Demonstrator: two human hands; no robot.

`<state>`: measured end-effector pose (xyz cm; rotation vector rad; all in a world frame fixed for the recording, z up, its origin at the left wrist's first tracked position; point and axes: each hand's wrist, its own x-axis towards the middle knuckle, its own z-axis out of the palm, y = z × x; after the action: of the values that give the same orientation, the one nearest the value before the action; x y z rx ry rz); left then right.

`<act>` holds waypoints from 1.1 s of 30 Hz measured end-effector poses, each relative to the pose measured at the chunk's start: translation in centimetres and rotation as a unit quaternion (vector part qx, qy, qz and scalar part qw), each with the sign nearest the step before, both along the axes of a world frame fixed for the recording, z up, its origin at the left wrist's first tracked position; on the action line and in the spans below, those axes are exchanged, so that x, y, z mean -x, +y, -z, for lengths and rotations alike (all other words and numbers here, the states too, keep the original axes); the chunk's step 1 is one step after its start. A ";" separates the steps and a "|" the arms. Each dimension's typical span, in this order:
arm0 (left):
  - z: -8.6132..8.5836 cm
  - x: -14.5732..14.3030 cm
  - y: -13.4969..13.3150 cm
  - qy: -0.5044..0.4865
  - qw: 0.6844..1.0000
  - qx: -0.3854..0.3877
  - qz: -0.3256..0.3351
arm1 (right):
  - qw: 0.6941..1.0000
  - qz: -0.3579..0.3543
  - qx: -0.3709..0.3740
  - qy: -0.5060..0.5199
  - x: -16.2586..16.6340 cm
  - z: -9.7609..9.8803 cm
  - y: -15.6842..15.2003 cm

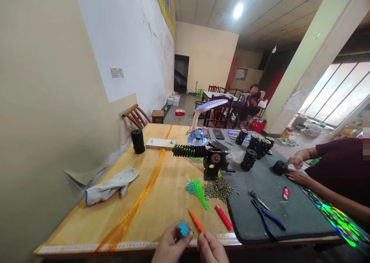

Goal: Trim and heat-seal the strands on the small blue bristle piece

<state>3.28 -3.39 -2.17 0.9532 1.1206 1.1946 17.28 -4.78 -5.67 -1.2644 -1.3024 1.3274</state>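
Note:
My left hand [170, 243] at the bottom of the view pinches a small teal-blue tuft of bristles [183, 229]. The fingertips of my right hand [210, 249] are at the lower end of a slim orange tool [195, 220], and I cannot tell whether they grip it. A red lighter [223, 217] lies just beyond, next to a pile of dark beads [218, 190] and a bunch of green strands [199, 193]. Both hands are over the front edge of the wooden table [72, 232].
Orange strands [138, 197] and a white glove [111, 186] lie to the left. A black spiral roller sits in a clamp [214, 163] ahead. On the grey mat [277, 216] are blue-handled pliers [267, 216] and black rollers [248, 159]. A co-worker's hands [295, 170] touch one roller.

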 end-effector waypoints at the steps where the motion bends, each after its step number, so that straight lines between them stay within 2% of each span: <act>1: 0.1 0.0 0.0 0.008 1.000 -0.001 -0.005 | 1.000 0.002 0.006 0.013 0.0 0.2 0.0; 5: 0.3 -0.1 0.1 0.033 0.999 -0.016 -0.025 | 0.999 0.035 -0.009 -0.008 -0.6 0.2 0.1; 7: 0.2 0.0 0.2 0.043 0.998 -0.024 -0.033 | 0.993 0.067 -0.050 -0.080 -2.0 -0.5 0.2; 9: 0.1 0.1 0.2 0.051 0.997 -0.035 -0.038 | 0.969 0.106 -0.104 -0.197 -4.3 -1.4 0.6; 11: 0.0 0.3 0.3 0.053 0.997 -0.042 -0.043 | 0.933 0.128 -0.100 -0.320 -7.3 -2.0 1.3; 14: -0.2 0.6 0.4 0.060 0.996 -0.048 -0.048 | 0.833 0.213 -0.116 -0.497 -12.0 -1.6 2.7; 17: -0.3 0.8 0.4 0.070 0.995 -0.053 -0.051 | 0.744 0.223 -0.152 -0.612 -15.2 -0.4 4.0; 19: -0.5 1.0 0.5 0.068 0.995 -0.056 -0.055 | 0.708 0.220 -0.165 -0.651 -15.9 -0.1 4.4; 21: -0.7 1.0 0.5 0.068 0.994 -0.059 -0.058 | 0.689 0.228 -0.185 -0.663 -15.3 -0.3 4.3; 23: -0.9 1.0 0.6 0.069 0.994 -0.059 -0.058 | 0.688 0.226 -0.221 -0.653 -13.7 -1.0 4.1; 26: -1.2 1.0 0.6 0.074 0.994 -0.056 -0.057 | 0.716 0.162 -0.261 -0.627 -10.4 -1.8 4.1; 28: -1.2 1.0 0.6 0.081 0.994 -0.056 -0.053 | 0.730 0.116 -0.250 -0.625 -8.6 -1.9 4.6; 31: -0.9 1.2 0.6 0.087 0.993 -0.062 -0.044 | 0.735 0.107 -0.209 -0.637 -7.6 -1.5 5.6; 33: -0.7 1.4 0.7 0.089 0.993 -0.072 -0.036 | 0.765 0.119 -0.203 -0.600 -7.7 -1.3 5.9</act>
<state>1.85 -2.70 -1.47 1.1560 1.2309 1.2829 24.98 1.16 -4.34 -1.9231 -1.9929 -0.1541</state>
